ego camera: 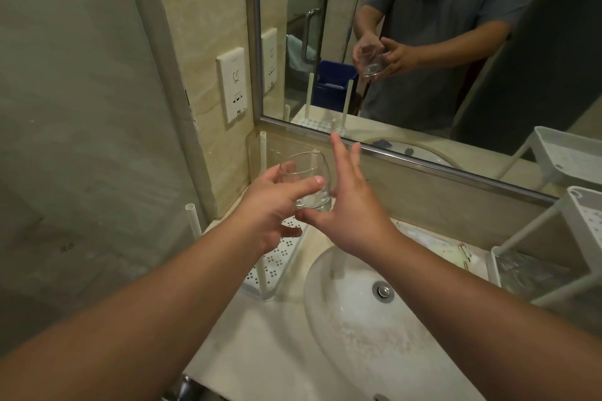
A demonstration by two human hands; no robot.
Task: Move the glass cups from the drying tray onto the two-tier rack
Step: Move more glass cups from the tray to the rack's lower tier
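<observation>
My left hand (273, 205) grips a clear round glass cup (306, 172), held tilted in the air above a white perforated tray with upright posts (277, 257) in the left corner of the counter. My right hand (345, 205) is beside the cup with fingers spread, its thumb touching the cup's base. A white two-tier rack (573, 212) stands at the right edge, with what looks like clear glass on its lower tier (534, 273).
A white oval sink (358, 319) with a metal drain lies below my arms. A framed mirror (423, 42) covers the wall behind and reflects the person and the cup. A wall socket plate (233, 85) is at the left.
</observation>
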